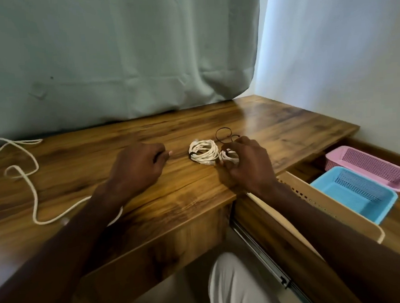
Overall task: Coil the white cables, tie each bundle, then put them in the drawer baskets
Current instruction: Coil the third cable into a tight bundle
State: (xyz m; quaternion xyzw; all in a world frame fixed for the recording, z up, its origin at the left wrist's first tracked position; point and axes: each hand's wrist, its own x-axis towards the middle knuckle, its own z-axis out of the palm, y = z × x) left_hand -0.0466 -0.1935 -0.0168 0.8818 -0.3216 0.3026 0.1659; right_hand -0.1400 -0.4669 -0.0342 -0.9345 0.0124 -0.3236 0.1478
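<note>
Gripping a small coil (228, 157) of white cable, the right hand (246, 165) rests on the wooden bench (102, 171) near its right end, its fingers (235, 147) curled over and around the loops so that only part of the bundle shows. Just to the left, touching or nearly touching it, lies a larger coil (203, 153) of the same twisted white cord, wound in several flat rounds and bound at its left side by a dark tie (193, 154). That makes two coiled bundles. A third cable (30, 182), still loose, snakes in open bends across the left part of the bench and runs under the left forearm. Behind the coils, thin dark tie loops (223, 134) lie on the wood; one ring is plain, and a smaller one beside it is partly hidden by the right hand. The left hand (137, 169) hovers or rests over the bench left of the larger coil, fingers curled loosely inward; they seem to hold nothing, though I cannot tell for sure. To the right, an open drawer (321, 204) holds two perforated plastic baskets side by side: a blue basket (356, 193) nearer and a pink basket (371, 166) farther back, with no cable visible in either. A pale green curtain (118, 55) hangs behind the bench.
</note>
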